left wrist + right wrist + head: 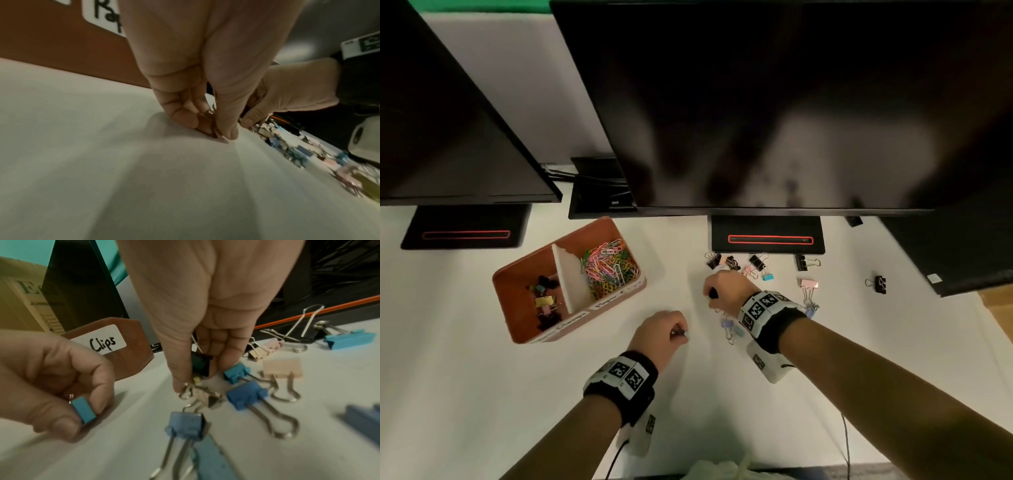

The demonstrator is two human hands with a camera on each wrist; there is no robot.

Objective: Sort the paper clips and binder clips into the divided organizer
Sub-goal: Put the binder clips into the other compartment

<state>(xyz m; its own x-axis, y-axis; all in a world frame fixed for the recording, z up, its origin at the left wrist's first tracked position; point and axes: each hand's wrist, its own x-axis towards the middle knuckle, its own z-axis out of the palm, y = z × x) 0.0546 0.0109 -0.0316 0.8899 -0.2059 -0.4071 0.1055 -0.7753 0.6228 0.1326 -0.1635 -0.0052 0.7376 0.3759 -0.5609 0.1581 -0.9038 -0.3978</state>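
The brown divided organizer (517, 294) stands on the white table, left of both hands. Its left compartment holds binder clips (544, 303) and its right one coloured paper clips (607, 269). My left hand (683, 334) is low over the table and pinches a small blue binder clip (83, 409) between thumb and fingertips (228, 133). My right hand (711, 294) hovers just right of it, its curled fingers gripping a black binder clip (200, 365), with smaller clips bunched at the fingertips. Loose blue binder clips (244, 395) lie under and beside that hand.
More loose binder clips are scattered to the right: pink (809, 283), black (880, 283) and a cluster (722, 262) near the monitor base (767, 236). Two dark monitors overhang the back of the table. A cardboard box (996, 308) sits at the far right.
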